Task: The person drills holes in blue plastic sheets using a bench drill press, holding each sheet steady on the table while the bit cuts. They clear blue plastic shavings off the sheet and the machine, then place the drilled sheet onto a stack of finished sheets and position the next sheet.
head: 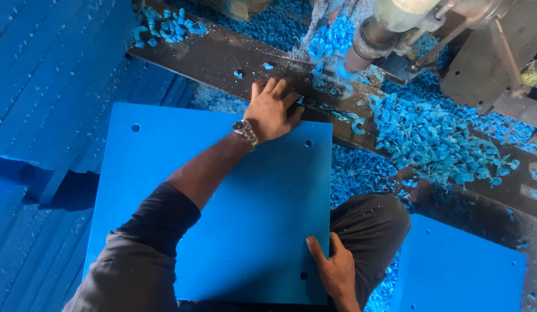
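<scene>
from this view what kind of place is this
Probably a plastics machining workshop: a drill spindle over a dark steel bed, heaps of blue swarf, and a drilled blue panel under both hands.

Soft, even daylight fills the frame, bright enough to show detail everywhere, with a strong blue cast. A deep shadow sits at the middle left beside the blue sheet [222, 208], and pale glare washes the machine [395, 23] at the upper right. Focus is sharp in the centre; edges bend slightly.
</scene>
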